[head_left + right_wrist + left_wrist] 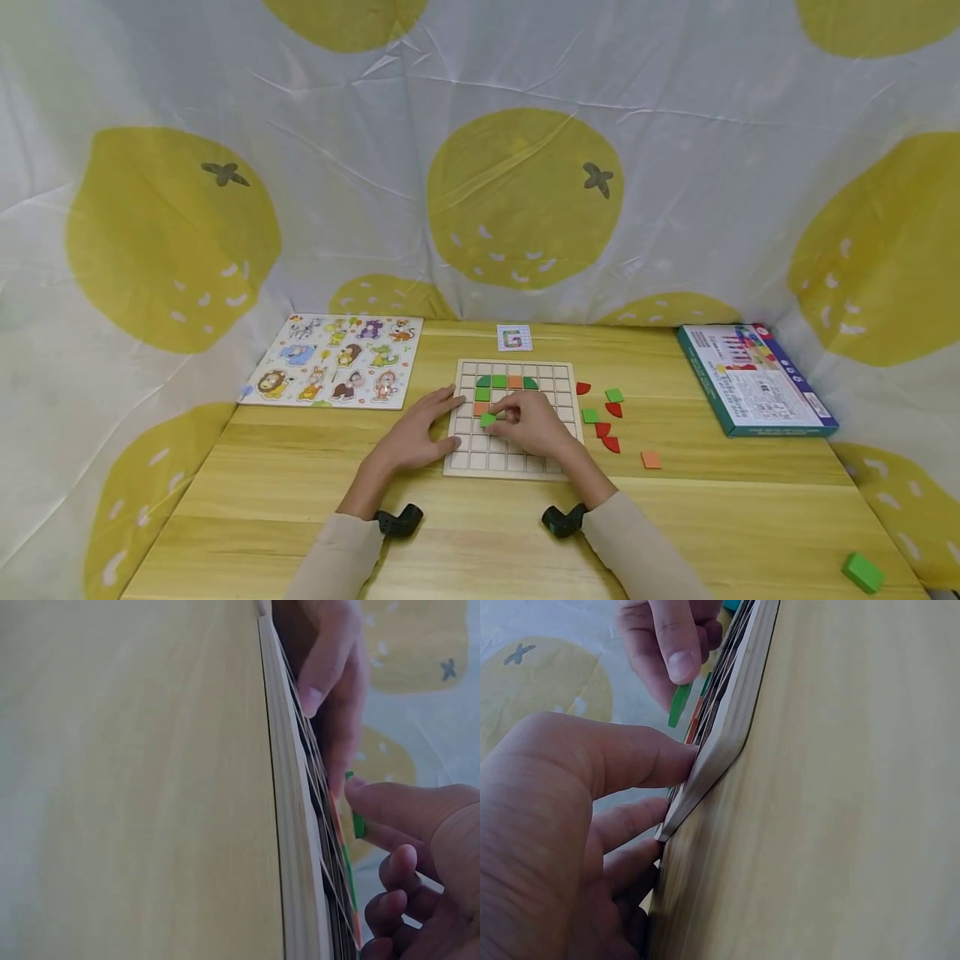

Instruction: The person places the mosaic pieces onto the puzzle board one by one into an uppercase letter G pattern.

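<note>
A wooden grid board (557, 372) lies flat on the table, with green and orange tiles filling cells near its top left. My right hand (529, 422) hovers over the board's middle and pinches a small green square tile (487, 420) just above the cells; the tile (679, 704) shows edge-on in the left wrist view and the same tile (358, 822) in the right wrist view. My left hand (420, 432) lies open with straight fingers against the board's left edge (712, 761), steadying it.
Loose red quarter-circles, green squares (614, 395) and an orange square (651, 459) lie right of the board. A pattern card (514, 337) sits behind it, an animal puzzle (337, 360) at left, a game box (753, 379) at right, a green block (862, 572) near the front right corner.
</note>
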`<state>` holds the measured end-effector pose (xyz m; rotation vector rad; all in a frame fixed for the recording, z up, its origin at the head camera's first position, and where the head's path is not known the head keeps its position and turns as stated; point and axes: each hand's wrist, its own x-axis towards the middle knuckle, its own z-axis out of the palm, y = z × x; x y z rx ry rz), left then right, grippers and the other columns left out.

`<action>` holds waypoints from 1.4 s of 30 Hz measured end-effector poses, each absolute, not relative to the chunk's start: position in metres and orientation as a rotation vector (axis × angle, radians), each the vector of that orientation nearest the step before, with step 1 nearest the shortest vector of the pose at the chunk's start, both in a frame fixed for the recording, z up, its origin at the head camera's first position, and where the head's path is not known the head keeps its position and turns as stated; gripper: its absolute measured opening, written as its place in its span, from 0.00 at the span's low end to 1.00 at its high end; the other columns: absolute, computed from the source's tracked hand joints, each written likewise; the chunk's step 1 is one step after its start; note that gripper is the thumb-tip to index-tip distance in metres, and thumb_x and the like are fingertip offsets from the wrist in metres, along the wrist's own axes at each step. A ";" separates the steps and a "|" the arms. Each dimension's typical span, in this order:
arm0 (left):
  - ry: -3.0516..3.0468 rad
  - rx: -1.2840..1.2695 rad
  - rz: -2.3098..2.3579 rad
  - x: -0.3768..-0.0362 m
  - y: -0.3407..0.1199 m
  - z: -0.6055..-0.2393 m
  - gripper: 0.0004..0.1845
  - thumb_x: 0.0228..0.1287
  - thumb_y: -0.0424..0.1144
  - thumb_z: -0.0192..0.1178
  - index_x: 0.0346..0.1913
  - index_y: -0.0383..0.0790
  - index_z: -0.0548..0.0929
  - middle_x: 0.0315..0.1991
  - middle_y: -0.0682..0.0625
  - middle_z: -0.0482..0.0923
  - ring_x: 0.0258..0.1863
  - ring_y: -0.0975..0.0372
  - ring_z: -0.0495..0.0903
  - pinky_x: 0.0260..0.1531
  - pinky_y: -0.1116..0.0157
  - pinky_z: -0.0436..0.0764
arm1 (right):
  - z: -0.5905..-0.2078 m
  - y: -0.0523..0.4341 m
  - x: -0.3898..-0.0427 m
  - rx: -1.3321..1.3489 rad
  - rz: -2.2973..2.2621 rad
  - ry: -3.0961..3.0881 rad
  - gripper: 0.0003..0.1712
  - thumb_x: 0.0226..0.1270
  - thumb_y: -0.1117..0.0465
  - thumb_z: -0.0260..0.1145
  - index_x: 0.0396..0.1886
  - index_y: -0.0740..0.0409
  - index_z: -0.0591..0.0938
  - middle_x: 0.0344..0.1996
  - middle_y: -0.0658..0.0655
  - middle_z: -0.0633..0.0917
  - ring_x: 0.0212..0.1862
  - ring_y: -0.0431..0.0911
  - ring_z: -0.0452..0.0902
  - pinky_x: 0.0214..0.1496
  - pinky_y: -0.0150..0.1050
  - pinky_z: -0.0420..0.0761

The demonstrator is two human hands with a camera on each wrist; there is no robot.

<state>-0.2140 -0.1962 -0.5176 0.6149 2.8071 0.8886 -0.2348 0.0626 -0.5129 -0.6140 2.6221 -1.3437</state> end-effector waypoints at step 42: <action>2.818 0.617 0.898 -0.215 -0.197 -0.520 0.38 0.66 0.51 0.64 0.78 0.53 0.69 0.83 0.51 0.54 0.83 0.49 0.52 0.78 0.40 0.57 | -0.516 0.068 -0.230 -0.623 -1.373 2.603 0.13 0.63 0.54 0.77 0.47 0.50 0.91 0.25 0.47 0.80 0.30 0.41 0.72 0.33 0.32 0.73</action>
